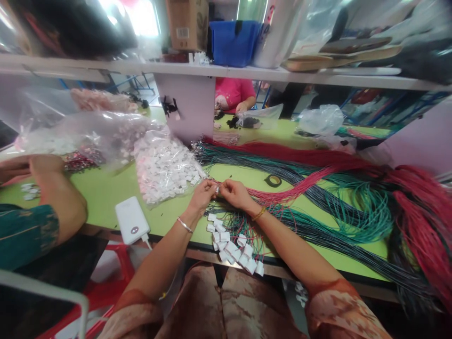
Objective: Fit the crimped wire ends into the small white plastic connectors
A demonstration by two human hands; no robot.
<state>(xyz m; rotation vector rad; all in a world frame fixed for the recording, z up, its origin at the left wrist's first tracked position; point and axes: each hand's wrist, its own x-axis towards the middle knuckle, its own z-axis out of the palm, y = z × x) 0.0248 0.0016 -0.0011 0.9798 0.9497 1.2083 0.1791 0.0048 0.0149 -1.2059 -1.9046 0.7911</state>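
Observation:
My left hand (204, 195) is closed in a pinch on a small white plastic connector (217, 189). Close beside it, my right hand (234, 194) is also pinched, its fingertips almost meeting the connector; what they grip is too small to make out. Red wires (282, 194) run along the table behind my right hand. Below both hands lies a pile of white connectors (233, 249) with red, green and black wires attached, at the table's front edge. A clear plastic bag of white connectors (165, 165) rests just beyond my left hand.
A white power bank (132, 219) with a cable lies left of my arm. Black tape (273, 181) sits among long bundles of green wires (367, 212). A co-worker's arm (58, 188) rests at the left; another person (236, 96) works opposite. A shelf (141, 66) spans above.

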